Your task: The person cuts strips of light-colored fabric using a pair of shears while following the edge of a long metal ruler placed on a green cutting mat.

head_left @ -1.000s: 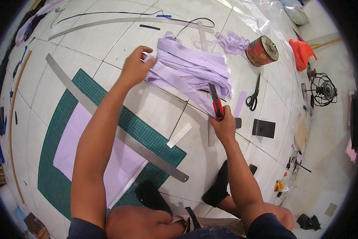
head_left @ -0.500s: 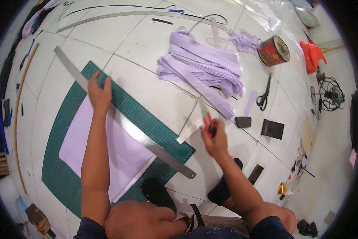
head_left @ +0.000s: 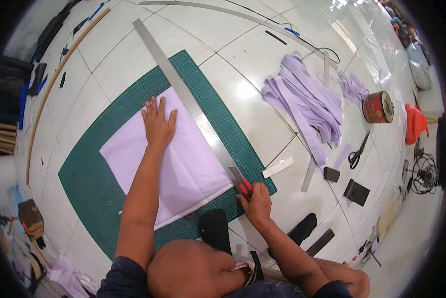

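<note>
My left hand (head_left: 159, 124) lies flat with spread fingers on a folded piece of lilac fabric (head_left: 195, 161). Beneath the fabric is a green cutting mat (head_left: 86, 171) with a grid. A long metal ruler (head_left: 183, 93) runs along the right-hand edge of the fabric, its far end reaching past the mat. My right hand (head_left: 257, 204) is closed around a red and black utility knife (head_left: 244, 187) at the ruler's near end, by the fabric's near right corner. Whether the blade touches the fabric I cannot tell.
Lilac strips (head_left: 310, 99) lie bundled at the far right, with a red tin (head_left: 378, 108) and black scissors (head_left: 358, 151) beyond. A short white strip (head_left: 278, 168) and a dark block (head_left: 331, 174) are right of the mat. A wooden stick (head_left: 54, 89) lies at the left.
My left hand has gone from the ruler to flat on the fabric. My right hand has brought the knife from above the floor to the ruler's near end. The view has shifted left.
</note>
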A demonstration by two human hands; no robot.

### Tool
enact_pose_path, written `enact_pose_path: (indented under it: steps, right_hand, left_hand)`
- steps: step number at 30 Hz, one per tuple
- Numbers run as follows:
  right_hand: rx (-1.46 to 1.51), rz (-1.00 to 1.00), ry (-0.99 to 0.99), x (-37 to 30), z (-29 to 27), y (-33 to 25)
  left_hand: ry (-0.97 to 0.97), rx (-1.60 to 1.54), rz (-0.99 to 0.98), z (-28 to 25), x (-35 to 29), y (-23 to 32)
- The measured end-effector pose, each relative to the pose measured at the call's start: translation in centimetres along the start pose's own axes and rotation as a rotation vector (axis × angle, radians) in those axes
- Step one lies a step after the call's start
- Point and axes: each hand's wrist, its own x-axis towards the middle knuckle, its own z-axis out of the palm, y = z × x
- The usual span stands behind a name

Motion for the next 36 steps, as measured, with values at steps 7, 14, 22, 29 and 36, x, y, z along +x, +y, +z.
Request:
enact_pose_path:
  steps: [7, 14, 22, 29, 36]
  right_hand:
    - [0.075, 0.030, -0.029, -0.8, -0.8, -1.7]
    - [0.084, -0.003, -0.025, -3.3, 0.3, -0.5]
    - [0.110, 0.068, -0.069, -3.1, 1.5, 0.6]
    - [0.063, 0.089, -0.011, -2.4, 1.8, -0.1]
    - [0.169, 0.143, 0.065, 0.8, -2.2, 2.8]
  left_hand:
    - [0.010, -0.006, -0.006, 0.4, -0.2, -0.2]
    - [0.000, -0.029, -0.011, 0.4, 0.3, -0.1]
    - [-0.022, -0.017, -0.023, 0.2, 0.1, -0.1]
    - [-0.057, 0.053, 0.010, -0.7, 0.4, 0.9]
    - [-0.074, 0.003, 0.148, -2.3, 1.3, 0.1]
